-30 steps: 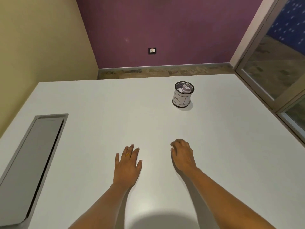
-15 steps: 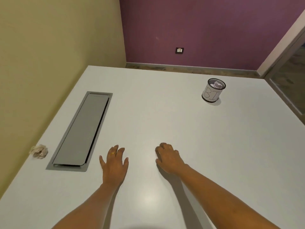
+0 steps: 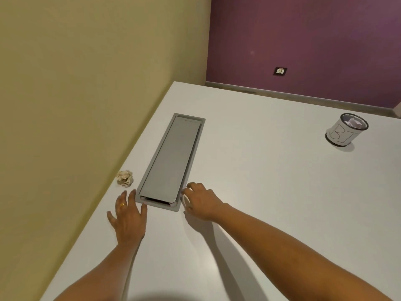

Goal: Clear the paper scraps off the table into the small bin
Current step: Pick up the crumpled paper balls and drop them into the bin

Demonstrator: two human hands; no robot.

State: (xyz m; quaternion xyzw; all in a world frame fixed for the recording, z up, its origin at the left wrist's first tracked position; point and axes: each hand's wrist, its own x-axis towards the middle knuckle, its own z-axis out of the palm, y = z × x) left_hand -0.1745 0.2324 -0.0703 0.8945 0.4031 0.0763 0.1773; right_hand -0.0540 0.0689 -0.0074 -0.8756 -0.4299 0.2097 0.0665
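A crumpled cream paper ball (image 3: 125, 178) lies near the table's left edge, just left of the grey hatch. My left hand (image 3: 128, 218) rests flat on the white table (image 3: 260, 192) with fingers spread, a short way below the ball and apart from it. My right hand (image 3: 201, 200) sits at the hatch's near right corner, fingers loosely curled, holding nothing. The small bin (image 3: 346, 132), a white-wrapped can with handwritten letters and paper scraps inside, stands far off at the right.
A long grey cable hatch (image 3: 171, 161) is set flush into the table between the ball and the bin. A yellow wall runs close along the left table edge. A purple wall with a socket (image 3: 280, 71) stands behind.
The view has swung left, bringing the paper ball closer to centre and the bin to the far right. Both hands have moved left toward the hatch and the ball.
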